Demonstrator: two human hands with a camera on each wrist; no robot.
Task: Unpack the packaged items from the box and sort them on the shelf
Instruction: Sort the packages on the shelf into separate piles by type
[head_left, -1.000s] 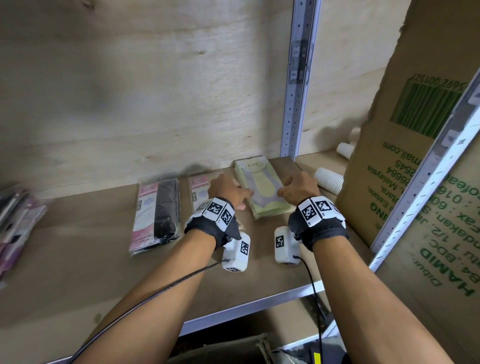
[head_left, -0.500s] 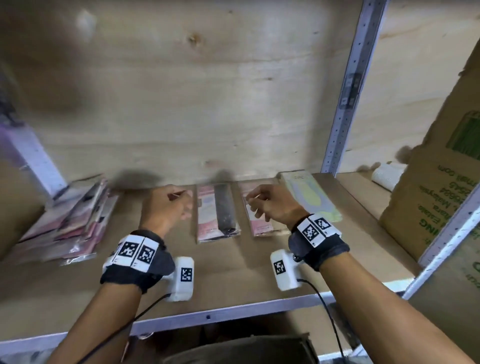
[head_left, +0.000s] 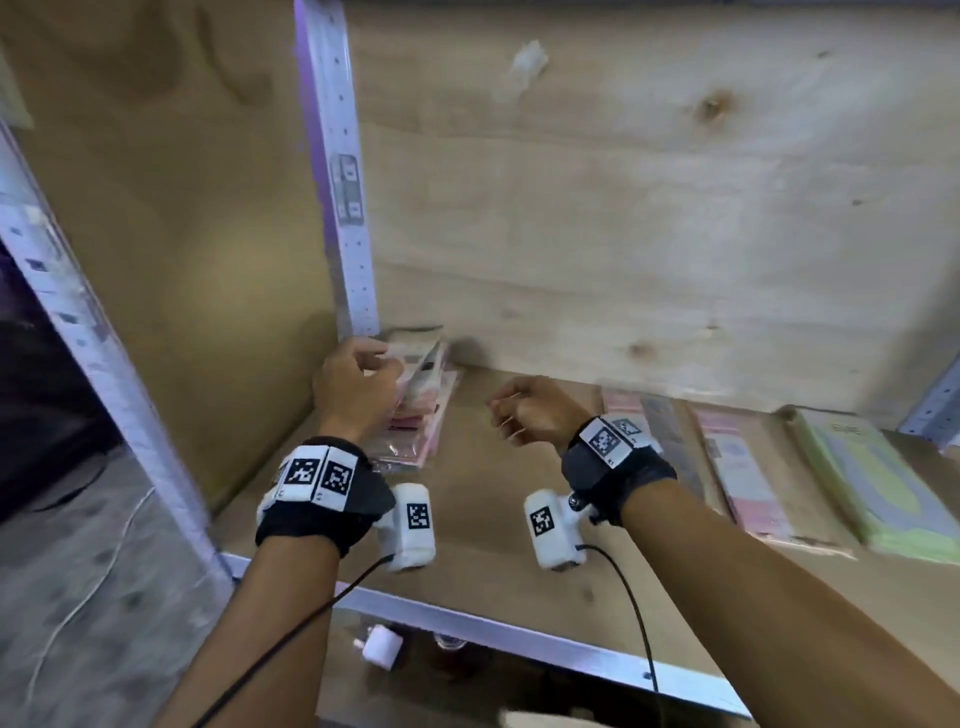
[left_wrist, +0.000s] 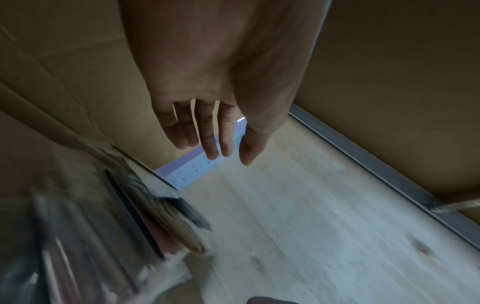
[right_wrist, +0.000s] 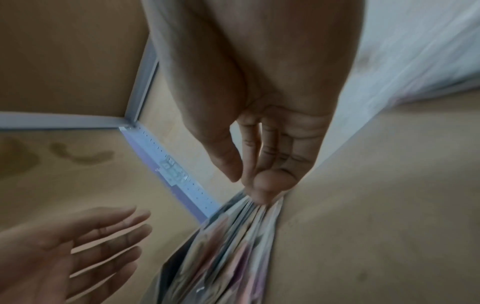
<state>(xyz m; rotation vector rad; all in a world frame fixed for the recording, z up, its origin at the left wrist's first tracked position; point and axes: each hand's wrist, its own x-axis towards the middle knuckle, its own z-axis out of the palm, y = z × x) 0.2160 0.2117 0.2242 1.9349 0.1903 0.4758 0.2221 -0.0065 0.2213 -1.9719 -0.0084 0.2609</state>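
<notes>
Two hands: both over the shelf (head_left: 493, 525), neither holding anything.
Left hand (head_left: 358, 387): at the back left corner, just beside the upright post (head_left: 345, 182) and against the near edge of the stack of packets (head_left: 423, 410). Contact could not be told from the head view.
Left fingers (left_wrist: 207, 133): straight and slightly spread – nothing between them in the left wrist view.
Right hand (head_left: 535, 415): mid-shelf, clear of the stack, palm turned towards the left.
Right fingers (right_wrist: 280, 156): pressed together side by side and loosely bent, the thumb close alongside; nothing pinched.
Stack of packets: clear-wrapped, pink and dark, leaning loosely in the corner where the side board met the wooden back panel (head_left: 623, 208). It was blurred in both wrist views.
Sorted row: three items lay flat to the right of the right wrist – a pink-and-black packet (head_left: 670, 436), then a pink packet (head_left: 743, 473), then a green packet (head_left: 872, 483) – side by side, long edges running front to back.
Box: not seen.
</notes>
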